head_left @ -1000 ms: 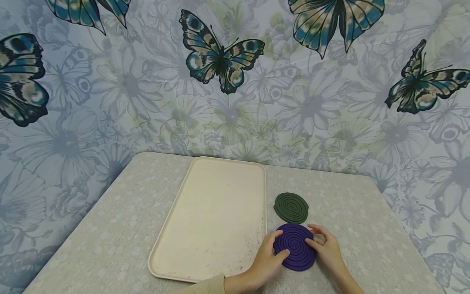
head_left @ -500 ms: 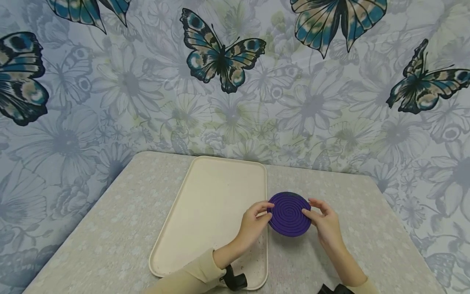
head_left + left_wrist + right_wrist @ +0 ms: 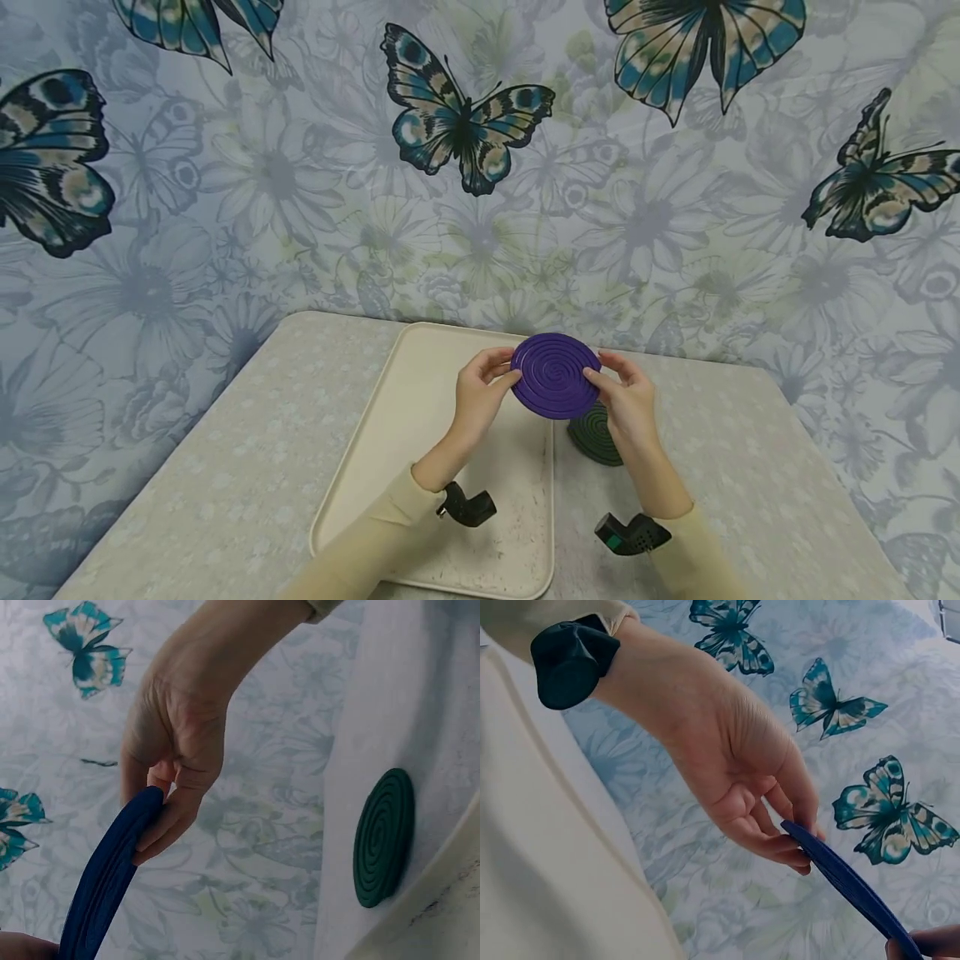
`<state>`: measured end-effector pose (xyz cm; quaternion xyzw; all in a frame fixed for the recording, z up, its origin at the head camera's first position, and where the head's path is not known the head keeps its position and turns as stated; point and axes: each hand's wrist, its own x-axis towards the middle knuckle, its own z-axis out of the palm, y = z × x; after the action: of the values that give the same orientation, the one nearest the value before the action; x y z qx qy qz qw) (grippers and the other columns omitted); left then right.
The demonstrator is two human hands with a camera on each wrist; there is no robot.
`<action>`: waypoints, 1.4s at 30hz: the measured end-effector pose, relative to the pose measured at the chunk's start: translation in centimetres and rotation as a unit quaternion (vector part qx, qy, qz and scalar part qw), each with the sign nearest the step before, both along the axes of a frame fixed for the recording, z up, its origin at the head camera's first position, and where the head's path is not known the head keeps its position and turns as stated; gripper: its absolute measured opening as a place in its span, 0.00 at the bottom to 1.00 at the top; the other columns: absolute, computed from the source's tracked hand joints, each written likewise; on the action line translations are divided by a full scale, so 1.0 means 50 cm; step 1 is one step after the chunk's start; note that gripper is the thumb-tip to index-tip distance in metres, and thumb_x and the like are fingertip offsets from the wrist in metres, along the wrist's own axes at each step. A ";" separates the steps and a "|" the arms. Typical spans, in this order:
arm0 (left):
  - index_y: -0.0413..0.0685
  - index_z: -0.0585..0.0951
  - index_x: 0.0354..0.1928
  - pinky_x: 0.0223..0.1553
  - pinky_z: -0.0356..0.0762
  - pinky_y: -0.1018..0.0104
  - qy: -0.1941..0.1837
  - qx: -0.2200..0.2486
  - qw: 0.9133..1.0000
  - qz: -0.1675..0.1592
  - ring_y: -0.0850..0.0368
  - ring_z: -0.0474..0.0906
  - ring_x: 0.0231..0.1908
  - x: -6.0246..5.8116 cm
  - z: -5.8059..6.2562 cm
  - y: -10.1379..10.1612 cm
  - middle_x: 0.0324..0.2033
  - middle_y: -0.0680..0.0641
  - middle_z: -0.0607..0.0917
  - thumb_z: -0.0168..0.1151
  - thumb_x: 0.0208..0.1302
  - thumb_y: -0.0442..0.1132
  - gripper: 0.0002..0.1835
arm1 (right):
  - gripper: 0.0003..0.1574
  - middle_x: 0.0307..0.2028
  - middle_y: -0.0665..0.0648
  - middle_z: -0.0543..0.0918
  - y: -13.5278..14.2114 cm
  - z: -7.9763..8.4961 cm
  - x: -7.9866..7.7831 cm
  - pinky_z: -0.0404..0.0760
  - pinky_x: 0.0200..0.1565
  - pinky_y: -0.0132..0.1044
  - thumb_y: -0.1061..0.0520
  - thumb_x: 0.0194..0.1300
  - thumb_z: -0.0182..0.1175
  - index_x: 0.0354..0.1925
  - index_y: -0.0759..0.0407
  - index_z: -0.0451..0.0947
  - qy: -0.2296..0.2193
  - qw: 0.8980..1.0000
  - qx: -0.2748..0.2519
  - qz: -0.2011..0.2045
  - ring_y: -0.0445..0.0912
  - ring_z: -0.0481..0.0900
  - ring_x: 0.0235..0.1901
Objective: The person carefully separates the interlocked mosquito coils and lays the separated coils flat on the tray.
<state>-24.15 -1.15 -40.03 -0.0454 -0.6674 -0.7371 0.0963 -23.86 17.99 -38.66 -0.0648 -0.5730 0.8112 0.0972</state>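
A flat purple spiral disc [image 3: 555,377], which looks like a tightly wound coil, is held up above the table, its face tilted toward the head camera. My left hand [image 3: 480,402] pinches its left edge between thumb and fingers. The right edge is gripped the same way by my right hand [image 3: 628,404]. The left wrist view shows the disc [image 3: 111,874] nearly edge-on beneath my right hand [image 3: 184,731]. In the right wrist view, my left hand [image 3: 735,761] grips the disc's [image 3: 855,889] upper end. A green spiral disc [image 3: 594,437] lies on the table, partly covered by my right hand and the purple disc.
A cream tray [image 3: 352,467] lies left of the green disc, with dark specks near its right side. The pale patterned table [image 3: 757,467] ends at a butterfly-print backdrop [image 3: 480,250]. Black wrist cameras sit on the left wrist [image 3: 468,507] and the right wrist [image 3: 633,533].
Both hands have lifted the purple disc off the table and carried it away from the person and leftward. The green disc, covered half a second ago, shows again in part.
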 end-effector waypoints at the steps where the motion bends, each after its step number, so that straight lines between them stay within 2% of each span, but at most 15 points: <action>1: 0.36 0.79 0.50 0.42 0.80 0.77 -0.006 0.015 1.000 0.005 0.55 0.83 0.42 -0.004 0.004 -0.004 0.46 0.37 0.84 0.63 0.56 0.26 0.17 | 0.19 0.43 0.52 0.72 -0.007 0.003 -0.004 0.81 0.31 0.23 0.76 0.57 0.59 0.36 0.52 0.79 0.004 1.000 -0.005 0.001 0.36 0.79 0.28; 3: 0.35 0.79 0.51 0.41 0.80 0.77 -0.015 0.046 0.999 0.011 0.61 0.83 0.37 -0.010 0.012 -0.011 0.43 0.35 0.84 0.62 0.56 0.25 0.18 | 0.18 0.43 0.52 0.72 -0.019 0.010 -0.009 0.81 0.32 0.23 0.75 0.58 0.59 0.38 0.54 0.78 0.009 1.000 -0.017 0.005 0.36 0.79 0.29; 6: 0.33 0.78 0.52 0.39 0.81 0.77 -0.028 0.084 0.996 0.015 0.68 0.82 0.32 -0.015 0.023 -0.022 0.37 0.39 0.86 0.61 0.57 0.25 0.19 | 0.18 0.42 0.50 0.73 -0.032 0.018 -0.012 0.81 0.35 0.21 0.73 0.61 0.58 0.46 0.56 0.76 0.004 0.999 -0.039 0.023 0.36 0.79 0.31; 8: 0.33 0.77 0.52 0.39 0.81 0.76 -0.033 0.108 0.993 0.017 0.68 0.81 0.32 -0.015 0.029 -0.027 0.34 0.45 0.86 0.61 0.57 0.24 0.19 | 0.24 0.40 0.49 0.76 -0.037 0.023 -0.010 0.81 0.37 0.21 0.72 0.62 0.56 0.55 0.56 0.72 0.003 0.997 -0.059 0.047 0.35 0.80 0.33; 11: 0.32 0.77 0.52 0.40 0.82 0.76 -0.036 0.133 0.990 0.022 0.68 0.81 0.32 -0.015 0.035 -0.031 0.31 0.53 0.84 0.61 0.57 0.23 0.19 | 0.35 0.41 0.47 0.80 -0.043 0.029 -0.002 0.81 0.41 0.21 0.73 0.64 0.53 0.68 0.58 0.60 -0.004 0.994 -0.066 0.088 0.34 0.82 0.37; 16: 0.31 0.76 0.51 0.41 0.81 0.76 -0.036 0.139 0.989 0.033 0.68 0.81 0.33 -0.019 0.044 -0.037 0.31 0.53 0.84 0.61 0.58 0.24 0.18 | 0.41 0.38 0.45 0.86 -0.055 0.034 0.006 0.84 0.39 0.25 0.73 0.65 0.51 0.72 0.58 0.53 0.001 0.990 -0.045 0.137 0.36 0.85 0.35; 19: 0.33 0.79 0.49 0.41 0.81 0.76 -0.037 0.094 0.994 0.031 0.66 0.81 0.35 -0.022 0.044 -0.040 0.36 0.48 0.85 0.62 0.58 0.25 0.16 | 0.40 0.33 0.47 0.87 -0.058 0.036 0.008 0.84 0.36 0.26 0.73 0.65 0.51 0.72 0.59 0.53 0.013 0.989 -0.039 0.140 0.37 0.85 0.32; 21: 0.36 0.81 0.48 0.43 0.80 0.75 -0.030 0.031 0.999 0.020 0.62 0.81 0.38 -0.023 0.039 -0.041 0.40 0.44 0.85 0.64 0.58 0.27 0.15 | 0.40 0.32 0.46 0.87 -0.058 0.037 0.009 0.83 0.35 0.25 0.73 0.65 0.51 0.71 0.60 0.53 0.016 0.991 -0.032 0.127 0.36 0.85 0.31; 23: 0.40 0.82 0.47 0.45 0.81 0.70 -0.009 -0.053 0.999 0.000 0.57 0.81 0.44 -0.021 0.033 -0.040 0.47 0.43 0.85 0.64 0.58 0.30 0.14 | 0.37 0.32 0.46 0.86 -0.058 0.040 0.010 0.83 0.36 0.24 0.72 0.65 0.52 0.70 0.62 0.55 0.020 0.993 -0.027 0.113 0.36 0.84 0.31; 26: 0.45 0.83 0.51 0.51 0.81 0.61 0.034 -0.156 0.986 -0.041 0.49 0.76 0.57 -0.017 0.025 -0.034 0.57 0.42 0.79 0.64 0.61 0.35 0.15 | 0.34 0.35 0.46 0.85 -0.058 0.042 0.011 0.82 0.39 0.24 0.70 0.66 0.52 0.69 0.64 0.57 0.027 0.994 -0.022 0.103 0.35 0.84 0.33; 29: 0.48 0.80 0.56 0.55 0.79 0.53 0.076 -0.213 0.972 -0.066 0.44 0.69 0.64 -0.010 0.021 -0.026 0.66 0.39 0.69 0.62 0.63 0.40 0.18 | 0.33 0.40 0.46 0.85 -0.058 0.043 0.010 0.82 0.41 0.24 0.69 0.67 0.51 0.69 0.65 0.58 0.036 0.993 -0.026 0.109 0.35 0.84 0.37; 34: 0.50 0.76 0.60 0.63 0.69 0.44 0.113 -0.251 0.960 -0.059 0.38 0.63 0.67 0.001 0.017 -0.013 0.70 0.34 0.61 0.61 0.65 0.44 0.22 | 0.30 0.41 0.46 0.82 -0.060 0.044 0.013 0.81 0.43 0.24 0.66 0.70 0.49 0.68 0.67 0.58 0.055 0.990 -0.028 0.127 0.35 0.82 0.37; 37: 0.49 0.75 0.61 0.64 0.68 0.45 0.120 -0.246 0.960 -0.053 0.40 0.57 0.70 0.005 0.016 -0.008 0.68 0.35 0.64 0.60 0.65 0.45 0.22 | 0.28 0.43 0.46 0.80 -0.063 0.045 0.016 0.79 0.46 0.25 0.62 0.73 0.47 0.67 0.69 0.58 0.074 0.985 -0.030 0.151 0.35 0.80 0.40; 39: 0.49 0.74 0.61 0.62 0.72 0.50 0.114 -0.225 0.966 -0.053 0.43 0.61 0.69 0.007 0.017 -0.005 0.66 0.38 0.69 0.60 0.66 0.45 0.22 | 0.29 0.48 0.46 0.79 -0.065 0.045 0.019 0.78 0.50 0.28 0.58 0.74 0.46 0.67 0.70 0.56 0.089 0.980 -0.028 0.177 0.36 0.78 0.46; 42: 0.47 0.73 0.61 0.55 0.79 0.57 0.080 -0.148 0.983 -0.070 0.45 0.71 0.64 0.011 0.020 -0.001 0.65 0.41 0.71 0.59 0.67 0.42 0.22 | 0.30 0.51 0.45 0.77 -0.068 0.045 0.021 0.77 0.54 0.31 0.53 0.74 0.45 0.67 0.69 0.56 0.101 0.971 -0.006 0.215 0.37 0.75 0.53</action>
<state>-23.62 -1.21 -39.03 -0.1646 -0.7543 -0.6291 0.0902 -22.80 14.56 -36.42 0.1416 -0.5560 0.8187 -0.0231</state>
